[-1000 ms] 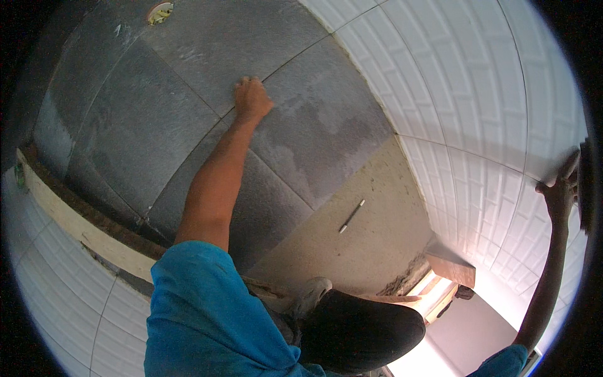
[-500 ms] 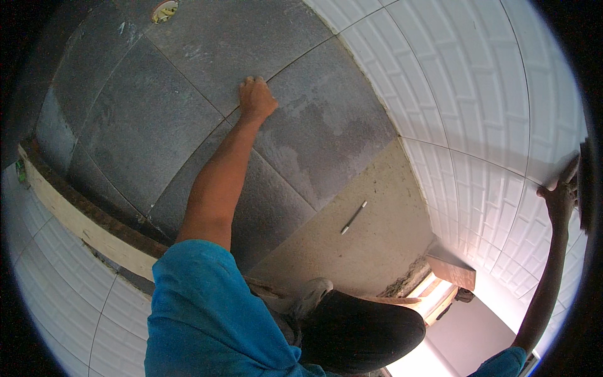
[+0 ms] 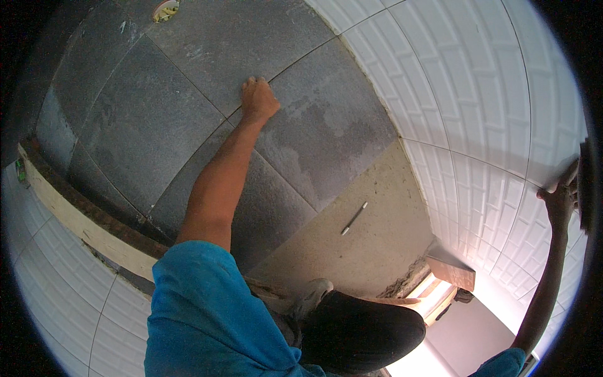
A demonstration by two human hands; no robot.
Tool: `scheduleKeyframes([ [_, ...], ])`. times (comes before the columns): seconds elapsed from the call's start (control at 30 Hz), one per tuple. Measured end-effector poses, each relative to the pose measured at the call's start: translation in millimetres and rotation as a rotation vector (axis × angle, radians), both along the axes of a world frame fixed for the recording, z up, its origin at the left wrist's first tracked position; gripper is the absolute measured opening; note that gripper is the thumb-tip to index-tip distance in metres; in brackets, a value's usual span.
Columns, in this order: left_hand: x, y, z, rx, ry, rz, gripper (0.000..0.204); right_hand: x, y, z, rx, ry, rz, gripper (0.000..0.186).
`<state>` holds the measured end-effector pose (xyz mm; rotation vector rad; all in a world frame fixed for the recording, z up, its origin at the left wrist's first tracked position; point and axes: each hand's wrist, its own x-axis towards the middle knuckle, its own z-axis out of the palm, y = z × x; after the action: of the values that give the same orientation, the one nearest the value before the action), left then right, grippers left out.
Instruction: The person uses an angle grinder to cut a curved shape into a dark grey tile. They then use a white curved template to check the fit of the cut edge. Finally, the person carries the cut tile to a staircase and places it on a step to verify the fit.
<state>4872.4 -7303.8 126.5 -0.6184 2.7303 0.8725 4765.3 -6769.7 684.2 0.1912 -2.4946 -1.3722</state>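
Note:
My left hand (image 3: 259, 102) rests on dark grey floor tiles (image 3: 151, 113), over the joint between two of them. Its fingers are curled under, and whatever they may hold is hidden. Part of one tile beside this hand (image 3: 308, 132) has a darker, damp-looking patch. At the far right, my right hand (image 3: 558, 195) is up against the white wall tiles (image 3: 465, 81). Its thumb sticks out, while the fingers close around a dark edge (image 3: 585, 185) that I cannot make out further.
A slim marker-like stick (image 3: 354, 218) lies on bare screed (image 3: 314, 251). Along the left runs a pale wooden board (image 3: 88, 210). A round opening (image 3: 166, 11) is in the far tile. My dark-clad knee (image 3: 364, 330) is at the front, near a small tile piece (image 3: 452, 273).

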Motion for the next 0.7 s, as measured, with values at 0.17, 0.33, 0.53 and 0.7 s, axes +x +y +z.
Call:
scheduleKeyframes([
  [0.17, -0.3, 2.0, -0.4, -0.031, 0.024, -0.047, 0.04, -2.3, 3.6, 4.1, -0.095, -0.037, -0.079, 0.13],
  [0.33, -0.8, 3.2, -7.5, -0.03, 0.057, -0.044, 0.04, 3.1, -10.1, -2.1, -0.063, -0.001, -0.061, 0.128],
  [0.53, 4.5, -1.3, -21.7, -0.145, 0.016, -0.124, 0.04, -17.8, 23.9, 17.4, 0.174, -0.091, 0.156, 0.12],
  [0.7, 20.6, 4.7, 8.3, 0.022, 0.055, -0.067, 0.048, -18.6, 42.5, 17.6, 0.135, -0.106, 0.101, 0.119],
])
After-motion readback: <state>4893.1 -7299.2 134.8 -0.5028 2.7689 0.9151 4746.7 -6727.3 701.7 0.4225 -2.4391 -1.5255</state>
